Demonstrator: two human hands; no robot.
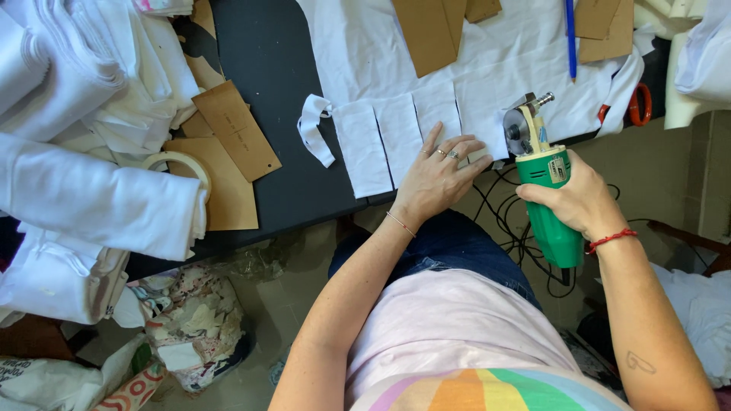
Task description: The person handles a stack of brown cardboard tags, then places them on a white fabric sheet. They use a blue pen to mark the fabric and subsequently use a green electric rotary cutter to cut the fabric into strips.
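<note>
We see the right hand [580, 199] wrapped tight around the green handle of a rotary fabric cutter [542, 179], round blade end pointing away from the body, long axis running near-perpendicular to the table edge [304, 217]. Left hand [438, 176] lies flat, fingers spread, pressing the white fabric [396, 129] just left of the blade; it grips nothing. Fabric hangs at the near edge of the dark table, already slit into about 4 strips with cuts parallel to the cutter's axis. Blade sits at the fabric's edge, right of the last strip. Cardboard patterns [232, 125] and a tape roll [179, 164] lie well left.
</note>
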